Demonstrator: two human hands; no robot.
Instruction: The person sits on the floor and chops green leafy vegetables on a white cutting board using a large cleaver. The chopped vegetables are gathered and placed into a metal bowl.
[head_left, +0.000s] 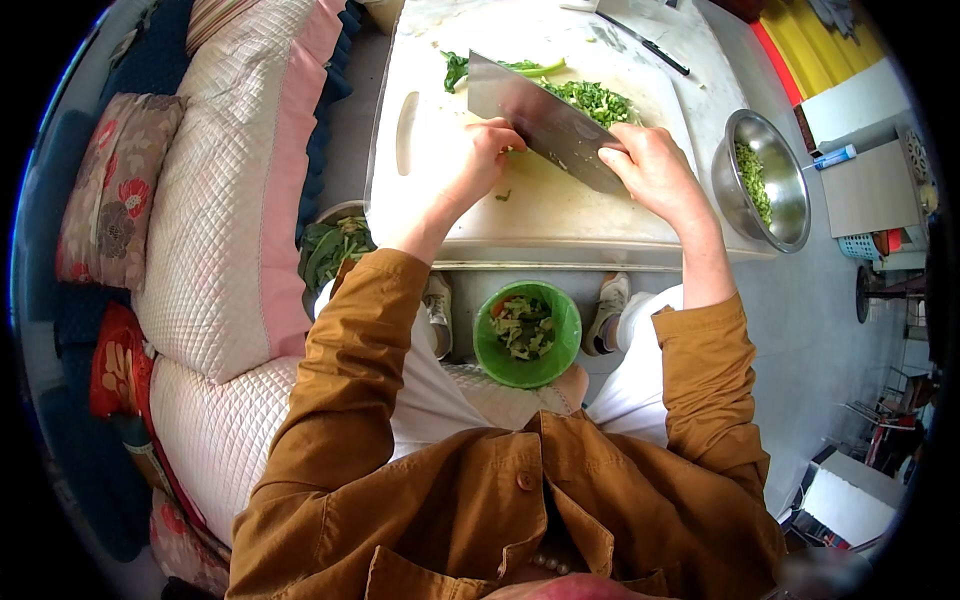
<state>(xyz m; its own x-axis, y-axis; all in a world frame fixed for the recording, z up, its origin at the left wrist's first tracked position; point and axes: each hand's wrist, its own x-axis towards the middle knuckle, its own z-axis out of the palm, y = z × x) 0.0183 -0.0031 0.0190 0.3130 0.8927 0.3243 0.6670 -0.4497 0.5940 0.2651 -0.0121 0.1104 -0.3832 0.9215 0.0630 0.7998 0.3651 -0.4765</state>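
My right hand (652, 169) grips the handle of a wide cleaver (544, 124), whose blade slants up to the left over a white cutting board (480, 217). Close by the blade's lower edge is my left hand (484, 161), fingers curled, with a bit of green at the fingertips; whether it holds this is hard to tell. Behind the blade lies a heap of chopped leafy greens (596, 101). An uncut green stalk (544, 69) with dark leaves (454, 71) rests at the board's far side. A small green scrap (503, 196) lies on the board nearer to me.
A steel bowl (793, 191) with chopped greens stands at the table's right edge. A knife with a black handle (666, 58) lies at the back. Between my feet is a green bin (491, 360) with scraps. Leafy greens (330, 251) fill a container at lower left, beside the sofa (217, 187).
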